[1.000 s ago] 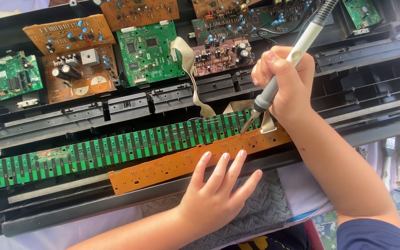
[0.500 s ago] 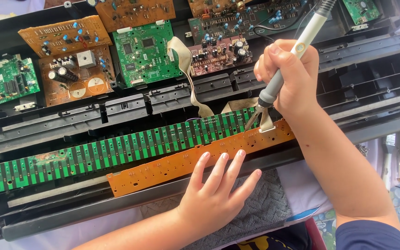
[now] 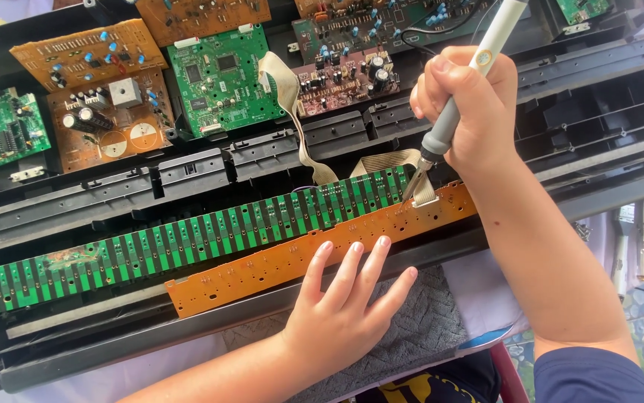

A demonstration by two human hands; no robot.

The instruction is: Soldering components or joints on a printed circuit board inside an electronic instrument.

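An opened black casing (image 3: 188, 175) fills the view, with circuit boards (image 3: 221, 78) along its far side. Across it run a long green strip (image 3: 188, 239) and, just in front, an orange strip (image 3: 299, 257). The right hand (image 3: 464, 112), forearm angled down from the lower right, has its grip closed around a soldering iron (image 3: 449, 123), tip at the orange strip's right end by a grey ribbon cable (image 3: 389, 160). The left hand (image 3: 344, 313) lies flat, fingers spread, fingertips (image 3: 353, 248) pressing the orange strip.
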